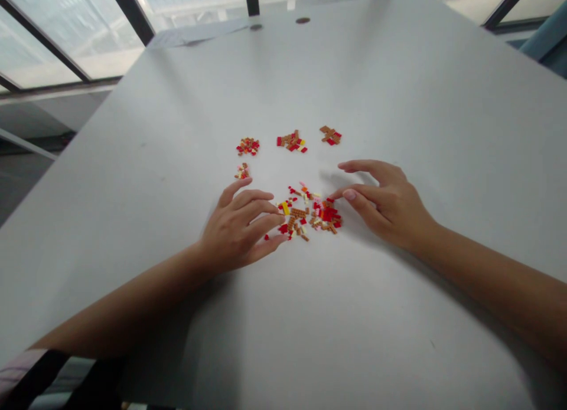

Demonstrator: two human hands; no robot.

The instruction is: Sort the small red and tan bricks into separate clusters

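Small toy building bricks in red, brown, yellow, orange, pink and cream lie loose in a spread pile between my hands. My left hand hovers over the left side of this pile, fingers spread, hiding some pieces. To the right, my right hand has its fingers apart, and a fingertip reaches the edge of a mostly red cluster; whether it touches a brick I cannot tell. Just beyond my left fingers sits a little heap of pink, brown and red bricks.
Three small groups of bricks lie farther back: a red and brown heap, a brown, red and yellow group, and flat brown and red pieces. The white table reaches to the windows, with two round dark spots near its far edge.
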